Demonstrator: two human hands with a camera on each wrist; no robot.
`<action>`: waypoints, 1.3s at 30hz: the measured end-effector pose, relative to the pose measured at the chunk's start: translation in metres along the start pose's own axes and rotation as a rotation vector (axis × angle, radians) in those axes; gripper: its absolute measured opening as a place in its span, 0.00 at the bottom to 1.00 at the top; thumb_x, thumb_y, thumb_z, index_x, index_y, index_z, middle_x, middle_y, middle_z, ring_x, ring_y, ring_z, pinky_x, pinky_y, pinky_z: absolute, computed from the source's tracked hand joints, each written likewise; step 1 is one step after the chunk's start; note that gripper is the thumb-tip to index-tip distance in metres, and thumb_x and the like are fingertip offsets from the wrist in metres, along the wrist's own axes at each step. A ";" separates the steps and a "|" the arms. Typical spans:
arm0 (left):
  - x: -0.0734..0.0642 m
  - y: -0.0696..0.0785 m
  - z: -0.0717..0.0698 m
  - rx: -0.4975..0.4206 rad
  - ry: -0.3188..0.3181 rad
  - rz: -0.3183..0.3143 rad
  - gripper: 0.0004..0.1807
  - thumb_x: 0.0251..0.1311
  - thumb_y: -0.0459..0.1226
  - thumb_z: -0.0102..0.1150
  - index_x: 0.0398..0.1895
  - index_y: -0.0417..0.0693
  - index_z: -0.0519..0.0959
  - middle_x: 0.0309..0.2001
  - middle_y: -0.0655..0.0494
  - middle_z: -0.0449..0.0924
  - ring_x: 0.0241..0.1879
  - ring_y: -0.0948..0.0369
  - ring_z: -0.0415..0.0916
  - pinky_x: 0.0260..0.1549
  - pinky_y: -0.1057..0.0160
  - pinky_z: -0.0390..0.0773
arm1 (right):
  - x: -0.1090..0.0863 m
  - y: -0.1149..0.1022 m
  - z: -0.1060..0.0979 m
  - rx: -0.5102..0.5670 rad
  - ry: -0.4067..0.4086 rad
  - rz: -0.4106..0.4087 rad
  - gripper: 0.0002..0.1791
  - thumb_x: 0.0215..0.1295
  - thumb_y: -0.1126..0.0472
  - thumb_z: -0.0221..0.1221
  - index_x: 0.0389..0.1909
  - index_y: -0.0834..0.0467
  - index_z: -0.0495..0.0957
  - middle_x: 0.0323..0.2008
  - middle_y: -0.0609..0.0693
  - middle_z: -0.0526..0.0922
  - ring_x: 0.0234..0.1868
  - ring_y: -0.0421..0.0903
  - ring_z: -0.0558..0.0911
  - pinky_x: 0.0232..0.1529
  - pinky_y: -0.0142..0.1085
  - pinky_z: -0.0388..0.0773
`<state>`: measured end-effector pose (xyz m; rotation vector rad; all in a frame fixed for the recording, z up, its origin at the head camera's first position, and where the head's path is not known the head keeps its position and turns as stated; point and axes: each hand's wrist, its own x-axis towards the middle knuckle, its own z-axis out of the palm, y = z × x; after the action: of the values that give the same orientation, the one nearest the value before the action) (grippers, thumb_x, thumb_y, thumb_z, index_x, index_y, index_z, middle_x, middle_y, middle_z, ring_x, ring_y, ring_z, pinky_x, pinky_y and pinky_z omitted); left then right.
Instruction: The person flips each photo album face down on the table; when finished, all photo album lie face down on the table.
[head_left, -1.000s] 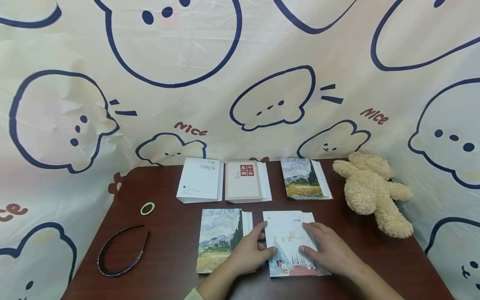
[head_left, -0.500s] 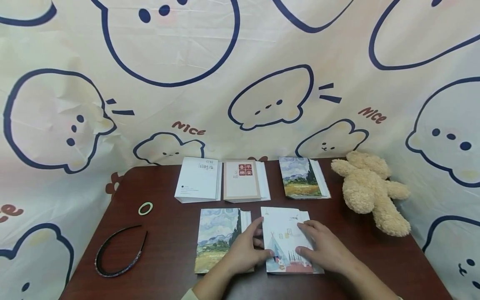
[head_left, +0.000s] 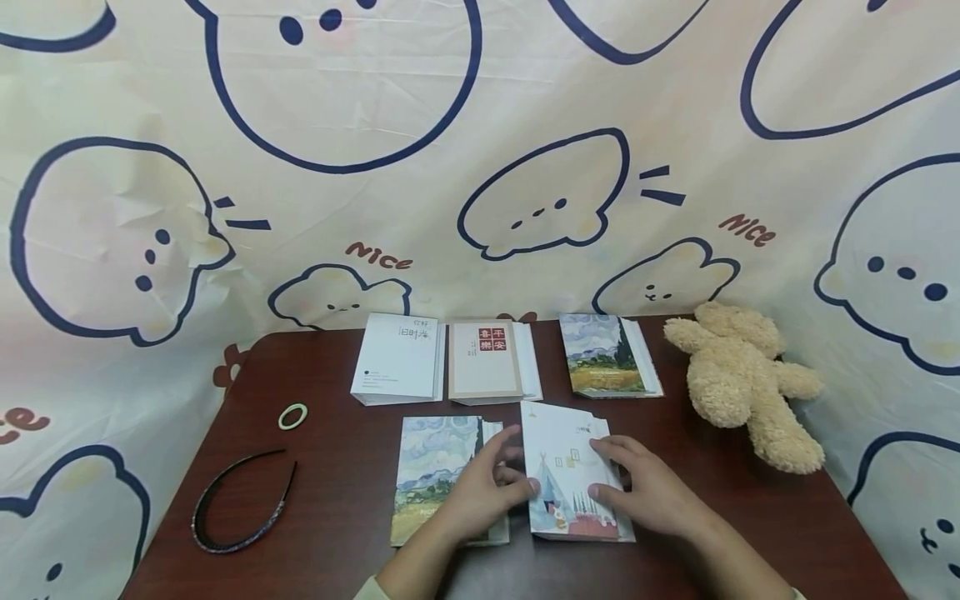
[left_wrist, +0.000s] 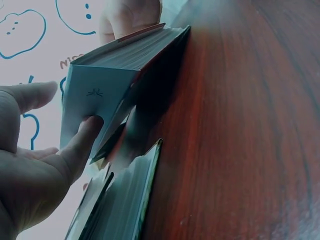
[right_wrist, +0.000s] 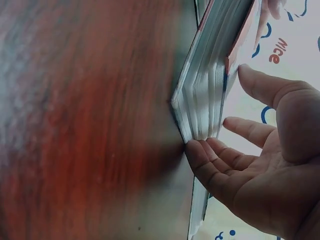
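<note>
Brown surface (head_left: 337,500): one, beneath every item counted below.
Tent book (head_left: 570,475): one, in the front row near the middle; set at a slant between left hand (head_left: 480,492) and right hand (head_left: 648,487), cover up, pale spine (left_wrist: 95,95) to the left; cannot tell whether lifted or resting on one edge.
Left fingers: loosely spread, mostly unclenched; pressed against the spine at one fingertip.
Right fingers: grasping the tent book along the open side, with thumb on the cover and other tips against the page edges (right_wrist: 200,105).
Landscape books: two, alike in cover; front landscape book (head_left: 431,475) just beside the tent book and partly under the left hand, back landscape book (head_left: 596,354) near the bear (head_left: 735,375).
White book (head_left: 395,358): one, back row, leftmost.
Beige book (head_left: 483,362): one, back row, just beside the white book.
Books in all: five, two in front and three behind.
Soft toys: one bear, pale and fluffy, at the right.
Headband (head_left: 219,548): one, dark, at the left.
Ring (head_left: 282,419): one, light green, beyond the headband.
Patterned cloth (head_left: 375,208): hung behind.
</note>
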<state>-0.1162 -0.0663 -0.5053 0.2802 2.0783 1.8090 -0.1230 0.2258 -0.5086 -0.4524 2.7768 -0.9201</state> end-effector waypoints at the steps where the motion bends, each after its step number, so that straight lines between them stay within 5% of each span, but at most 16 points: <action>1: 0.000 0.000 0.000 -0.010 0.003 0.006 0.46 0.64 0.38 0.69 0.82 0.45 0.56 0.66 0.40 0.74 0.49 0.54 0.83 0.45 0.56 0.83 | 0.000 0.000 0.000 0.006 -0.002 -0.004 0.37 0.63 0.42 0.71 0.69 0.55 0.76 0.66 0.54 0.75 0.61 0.51 0.78 0.56 0.48 0.80; 9: -0.003 0.006 -0.002 -0.116 0.005 0.026 0.35 0.65 0.29 0.62 0.76 0.41 0.66 0.66 0.40 0.74 0.51 0.50 0.82 0.47 0.60 0.84 | 0.002 -0.001 -0.002 0.098 -0.035 0.015 0.38 0.65 0.42 0.70 0.72 0.56 0.74 0.69 0.57 0.73 0.55 0.48 0.80 0.49 0.38 0.82; 17: -0.003 0.005 -0.006 -0.067 -0.013 0.047 0.33 0.63 0.30 0.67 0.73 0.51 0.73 0.64 0.46 0.76 0.61 0.47 0.76 0.55 0.55 0.82 | 0.005 -0.002 0.000 0.199 -0.074 0.047 0.40 0.66 0.43 0.69 0.74 0.55 0.70 0.70 0.57 0.71 0.55 0.49 0.82 0.49 0.34 0.82; 21: -0.001 0.003 -0.006 -0.059 0.001 0.074 0.35 0.60 0.28 0.69 0.72 0.54 0.74 0.64 0.46 0.76 0.65 0.45 0.73 0.60 0.51 0.79 | 0.005 -0.005 0.000 0.257 -0.089 0.044 0.39 0.68 0.44 0.68 0.74 0.55 0.70 0.70 0.58 0.70 0.60 0.55 0.80 0.51 0.36 0.83; 29: -0.002 0.008 -0.006 -0.122 0.005 0.091 0.36 0.59 0.27 0.70 0.71 0.53 0.73 0.66 0.45 0.75 0.63 0.44 0.76 0.49 0.58 0.83 | 0.008 -0.012 0.001 0.336 -0.119 0.067 0.39 0.67 0.44 0.68 0.75 0.56 0.69 0.69 0.58 0.72 0.64 0.57 0.77 0.57 0.46 0.80; 39: -0.003 0.016 -0.007 -0.195 -0.030 0.101 0.35 0.62 0.28 0.70 0.72 0.52 0.72 0.71 0.43 0.63 0.64 0.45 0.74 0.58 0.57 0.80 | 0.013 -0.017 0.006 0.524 -0.186 0.093 0.40 0.70 0.47 0.66 0.77 0.58 0.65 0.65 0.59 0.78 0.66 0.57 0.76 0.66 0.56 0.71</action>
<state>-0.1180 -0.0709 -0.4883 0.3620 1.8811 2.0367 -0.1295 0.2048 -0.5042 -0.2989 2.2494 -1.4353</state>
